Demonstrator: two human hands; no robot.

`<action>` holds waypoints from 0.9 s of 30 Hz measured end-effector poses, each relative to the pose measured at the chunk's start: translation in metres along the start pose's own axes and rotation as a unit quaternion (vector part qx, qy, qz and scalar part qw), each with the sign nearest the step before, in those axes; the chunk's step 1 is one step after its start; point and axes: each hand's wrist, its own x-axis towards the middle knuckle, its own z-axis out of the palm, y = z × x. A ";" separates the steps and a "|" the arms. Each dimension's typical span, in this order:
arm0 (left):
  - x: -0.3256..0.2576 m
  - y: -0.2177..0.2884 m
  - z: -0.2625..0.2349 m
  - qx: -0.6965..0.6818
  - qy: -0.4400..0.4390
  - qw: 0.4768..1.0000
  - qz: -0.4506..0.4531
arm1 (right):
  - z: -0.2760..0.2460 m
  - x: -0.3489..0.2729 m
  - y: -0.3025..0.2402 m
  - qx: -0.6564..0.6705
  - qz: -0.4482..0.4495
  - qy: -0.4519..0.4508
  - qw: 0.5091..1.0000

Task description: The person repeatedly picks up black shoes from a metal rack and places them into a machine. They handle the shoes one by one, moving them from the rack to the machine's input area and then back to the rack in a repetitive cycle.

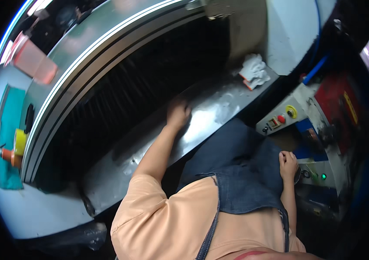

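My left hand (179, 113) reaches forward over a shiny metal ledge (206, 123), beside the dark opening of a machine. Motion blur smears its fingers, and I see nothing clearly held in it. At my right side, my right hand (288, 164) is closed, its fingers curled in, with nothing showing in them. It is close to a grey control panel (316, 169) with a lit green button (324, 177). Whether it touches the panel I cannot tell. A white glove or crumpled cloth with an orange edge (254, 73) lies at the ledge's right end.
A second panel with a red button (281, 118) and a yellow-ringed button (291, 112) stands to the right. At the left are a translucent pink container (33, 58), a teal mat (11, 117), a yellow roll (19, 142) and an orange item (10, 157). A pale rail (69, 76) arches across the machine.
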 end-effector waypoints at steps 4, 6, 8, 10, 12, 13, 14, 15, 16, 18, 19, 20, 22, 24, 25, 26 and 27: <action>0.003 0.017 0.020 0.041 -0.077 0.994 -0.062 | -0.010 -0.011 0.016 0.032 0.047 0.039 0.998; -0.003 0.006 0.027 0.038 -0.054 0.996 -0.056 | -0.011 -0.013 0.021 0.037 0.054 0.056 0.996; -0.003 -0.004 0.032 0.065 -0.019 0.997 -0.029 | -0.016 -0.013 0.017 0.045 0.068 0.063 0.995; -0.001 0.001 0.031 0.065 -0.005 0.998 0.000 | -0.019 -0.018 0.024 0.050 0.060 0.074 0.994; -0.001 0.011 0.025 0.047 0.019 0.999 0.016 | -0.021 -0.022 0.028 0.059 0.067 0.072 0.993; 0.000 0.014 0.023 0.048 0.017 0.998 0.021 | -0.021 -0.024 0.030 0.064 0.066 0.082 0.992; 0.000 0.016 0.021 0.050 0.015 0.998 0.024 | -0.021 -0.027 0.032 0.070 0.064 0.090 0.991; 0.000 0.018 0.022 0.052 0.013 0.998 0.026 | -0.023 -0.029 0.034 0.070 0.067 0.094 0.991; 0.000 0.018 0.022 0.056 0.021 0.998 0.032 | -0.025 -0.030 0.035 0.072 0.066 0.096 0.991; -0.001 0.017 0.023 0.066 0.038 0.996 0.041 | -0.027 -0.032 0.036 0.074 0.065 0.100 0.990; -0.001 0.018 0.022 0.073 0.027 0.997 0.031 | -0.027 -0.032 0.037 0.073 0.065 0.102 0.990; 0.000 0.019 0.021 0.071 0.019 0.997 0.022 | -0.027 -0.033 0.037 0.073 0.064 0.104 0.990; -0.001 0.022 0.020 0.067 0.002 0.998 0.002 | -0.027 -0.034 0.039 0.077 0.063 0.108 0.989; -0.001 0.022 0.019 0.072 -0.004 0.997 -0.005 | -0.027 -0.034 0.039 0.079 0.061 0.112 0.989; -0.002 0.022 0.019 0.074 -0.008 0.997 -0.010 | -0.027 -0.034 0.039 0.078 0.063 0.111 0.989; -0.002 0.023 0.018 0.075 -0.010 0.997 -0.011 | -0.027 -0.033 0.039 0.077 0.065 0.110 0.989; -0.002 0.024 0.018 0.076 -0.012 0.997 -0.013 | -0.027 -0.033 0.038 0.077 0.067 0.110 0.989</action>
